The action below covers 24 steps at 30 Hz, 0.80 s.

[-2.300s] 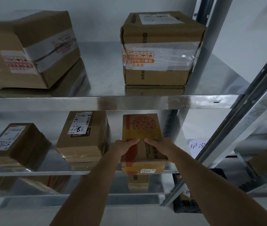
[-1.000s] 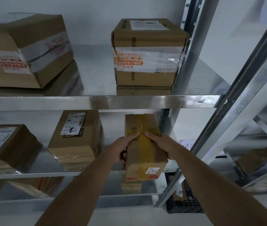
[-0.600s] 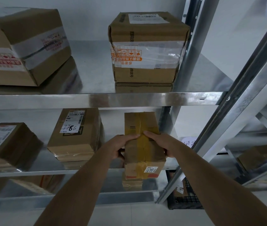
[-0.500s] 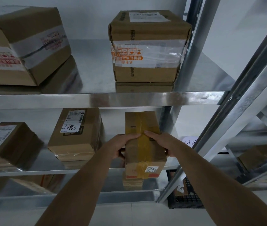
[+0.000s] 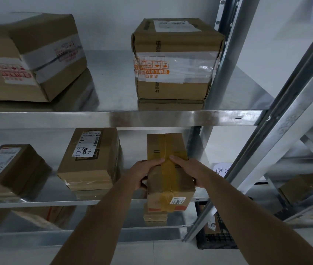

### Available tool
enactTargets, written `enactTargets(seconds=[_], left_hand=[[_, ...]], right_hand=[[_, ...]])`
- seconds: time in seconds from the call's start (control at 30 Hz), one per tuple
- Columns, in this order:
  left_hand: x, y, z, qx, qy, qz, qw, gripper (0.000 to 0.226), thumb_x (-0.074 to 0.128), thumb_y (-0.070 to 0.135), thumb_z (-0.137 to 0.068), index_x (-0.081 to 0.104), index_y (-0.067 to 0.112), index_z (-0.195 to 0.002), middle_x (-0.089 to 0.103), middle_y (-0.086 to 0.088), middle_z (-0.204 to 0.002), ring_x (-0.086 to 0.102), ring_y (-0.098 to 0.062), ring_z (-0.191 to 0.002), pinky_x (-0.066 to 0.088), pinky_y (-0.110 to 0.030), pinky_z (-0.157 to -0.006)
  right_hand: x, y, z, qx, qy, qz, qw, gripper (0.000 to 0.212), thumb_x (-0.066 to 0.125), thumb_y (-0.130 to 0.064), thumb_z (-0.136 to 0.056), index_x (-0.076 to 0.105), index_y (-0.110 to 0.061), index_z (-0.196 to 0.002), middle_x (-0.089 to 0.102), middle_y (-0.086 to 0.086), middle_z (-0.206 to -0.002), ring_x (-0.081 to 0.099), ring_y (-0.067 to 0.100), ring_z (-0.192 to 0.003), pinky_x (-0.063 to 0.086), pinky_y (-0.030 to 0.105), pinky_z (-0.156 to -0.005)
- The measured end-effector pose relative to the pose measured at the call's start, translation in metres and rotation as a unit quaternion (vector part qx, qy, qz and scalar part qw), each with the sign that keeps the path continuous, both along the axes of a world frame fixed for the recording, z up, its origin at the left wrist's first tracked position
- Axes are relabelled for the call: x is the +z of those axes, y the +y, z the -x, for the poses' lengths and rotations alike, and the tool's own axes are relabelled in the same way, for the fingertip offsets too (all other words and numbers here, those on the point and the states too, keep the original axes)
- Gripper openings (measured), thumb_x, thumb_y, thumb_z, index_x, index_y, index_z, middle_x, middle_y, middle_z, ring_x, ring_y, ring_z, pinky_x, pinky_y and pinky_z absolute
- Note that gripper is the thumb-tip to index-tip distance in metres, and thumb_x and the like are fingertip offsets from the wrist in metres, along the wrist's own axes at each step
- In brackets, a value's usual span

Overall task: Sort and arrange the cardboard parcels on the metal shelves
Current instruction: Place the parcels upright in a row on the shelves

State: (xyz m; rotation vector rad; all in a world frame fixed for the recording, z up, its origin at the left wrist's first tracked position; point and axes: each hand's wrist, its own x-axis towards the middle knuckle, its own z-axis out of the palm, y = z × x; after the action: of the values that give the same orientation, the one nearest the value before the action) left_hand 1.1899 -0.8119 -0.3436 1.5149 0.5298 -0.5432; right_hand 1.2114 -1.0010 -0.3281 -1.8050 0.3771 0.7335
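Gripped from both sides at the front edge of the middle shelf (image 5: 37,202): a narrow taped parcel (image 5: 168,180), left hand (image 5: 144,174) and right hand (image 5: 189,172) curled round it, fingers (image 5: 156,162) over the top. At nine o'clock of it, a labelled parcel (image 5: 90,159); farther at nine, another parcel (image 5: 11,169). Beyond, at twelve on the upper shelf (image 5: 113,117), a big wrapped box (image 5: 174,58); at ten, a tilted box (image 5: 29,56).

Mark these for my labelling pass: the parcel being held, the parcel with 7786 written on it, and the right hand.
held parcel (image 5: 168,180), head view, yellow tape strip on top.
7786 parcel (image 5: 90,161), head view, top face beside its label.
right hand (image 5: 187,172), head view, back of the hand.
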Motion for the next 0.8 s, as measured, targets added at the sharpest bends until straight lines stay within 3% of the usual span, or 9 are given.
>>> enactTargets(seconds=[0.17, 0.27, 0.33, 0.43, 0.47, 0.57, 0.67, 0.73, 0.8], left_hand=[[-0.001, -0.002, 0.004, 0.034, -0.027, -0.008, 0.999, 0.079, 0.087, 0.056, -0.070, 0.059, 0.018, -0.134, 0.068, -0.004, -0.125, 0.065, -0.025, -0.109, 0.052, -0.049, -0.100], [0.001, -0.003, 0.006, 0.041, -0.040, -0.006, 0.998, 0.062, 0.083, 0.051, -0.078, 0.059, 0.017, -0.124, 0.064, -0.002, -0.113, 0.062, -0.017, -0.089, 0.049, -0.037, -0.087], [0.001, 0.000, 0.007, 0.048, -0.043, -0.003, 0.998, 0.056, 0.083, 0.051, -0.079, 0.056, 0.021, -0.119, 0.063, -0.002, -0.112, 0.062, -0.020, -0.093, 0.049, -0.039, -0.089], [-0.001, 0.011, 0.009, 0.062, -0.033, 0.011, 0.997, 0.068, 0.084, 0.055, -0.073, 0.060, 0.018, -0.125, 0.069, -0.005, -0.116, 0.066, -0.026, -0.102, 0.053, -0.046, -0.098], [0.001, 0.014, 0.011, 0.068, -0.029, 0.027, 0.997, 0.074, 0.085, 0.058, -0.070, 0.061, 0.018, -0.128, 0.071, -0.006, -0.117, 0.068, -0.028, -0.104, 0.054, -0.048, -0.098], [-0.007, 0.023, 0.016, 0.084, -0.001, 0.065, 0.994, 0.075, 0.084, 0.063, -0.070, 0.064, 0.022, -0.130, 0.072, -0.010, -0.121, 0.067, -0.036, -0.111, 0.053, -0.055, -0.100], [-0.021, 0.022, 0.023, 0.082, 0.008, 0.105, 0.991, 0.076, 0.083, 0.066, -0.071, 0.064, 0.028, -0.135, 0.072, -0.010, -0.126, 0.066, -0.039, -0.117, 0.052, -0.060, -0.101], [-0.022, 0.018, 0.024, 0.091, -0.004, 0.092, 0.992, 0.080, 0.077, 0.066, -0.077, 0.049, 0.039, -0.147, 0.064, -0.004, -0.138, 0.060, -0.040, -0.125, 0.050, -0.061, -0.103], [-0.033, 0.018, 0.017, 0.104, -0.026, 0.057, 0.993, 0.066, 0.059, 0.056, -0.096, 0.030, 0.049, -0.155, 0.050, 0.006, -0.145, 0.052, -0.038, -0.133, 0.047, -0.058, -0.107]], right_hand=[[-0.005, 0.000, 0.002, -0.002, -0.004, -0.004, 1.000, 0.103, 0.069, -0.084, -0.063, 0.039, -0.030, -0.146, 0.056, 0.004, -0.139, 0.057, 0.035, -0.124, 0.046, 0.058, -0.108], [-0.003, 0.003, 0.003, -0.016, -0.014, -0.011, 1.000, 0.103, 0.067, -0.086, -0.064, 0.040, -0.029, -0.146, 0.057, 0.004, -0.139, 0.058, 0.034, -0.124, 0.045, 0.056, -0.109], [0.005, 0.007, 0.010, -0.039, -0.002, -0.039, 0.998, 0.094, 0.057, -0.087, -0.072, 0.042, -0.028, -0.144, 0.059, 0.004, -0.137, 0.060, 0.032, -0.122, 0.047, 0.054, -0.108], [0.005, 0.004, 0.012, -0.058, 0.003, -0.111, 0.992, 0.064, 0.036, -0.076, -0.092, 0.059, -0.023, -0.121, 0.074, -0.001, -0.098, 0.072, 0.022, -0.089, 0.061, 0.034, -0.083], [0.005, 0.002, 0.012, -0.065, -0.002, -0.118, 0.991, 0.063, 0.032, -0.073, -0.095, 0.061, -0.022, -0.118, 0.072, 0.000, -0.094, 0.071, 0.023, -0.088, 0.059, 0.033, -0.081], [0.004, -0.005, 0.010, -0.058, -0.031, -0.080, 0.995, 0.070, 0.039, -0.071, -0.095, 0.058, -0.014, -0.130, 0.065, 0.006, -0.119, 0.064, 0.031, -0.110, 0.052, 0.037, -0.086], [0.004, -0.014, 0.008, -0.022, -0.063, -0.031, 0.997, 0.043, 0.048, -0.061, -0.097, 0.059, -0.021, -0.108, 0.068, -0.003, -0.106, 0.064, 0.016, -0.090, 0.049, 0.025, -0.078], [0.002, -0.020, 0.007, -0.018, -0.048, -0.004, 0.999, 0.048, 0.058, -0.067, -0.090, 0.059, -0.023, -0.110, 0.067, -0.005, -0.100, 0.065, 0.021, -0.093, 0.050, 0.032, -0.084], [0.000, -0.019, 0.004, -0.022, -0.062, -0.001, 0.998, 0.050, 0.066, -0.061, -0.088, 0.061, -0.019, -0.115, 0.072, -0.001, -0.102, 0.069, 0.022, -0.090, 0.055, 0.032, -0.075]])
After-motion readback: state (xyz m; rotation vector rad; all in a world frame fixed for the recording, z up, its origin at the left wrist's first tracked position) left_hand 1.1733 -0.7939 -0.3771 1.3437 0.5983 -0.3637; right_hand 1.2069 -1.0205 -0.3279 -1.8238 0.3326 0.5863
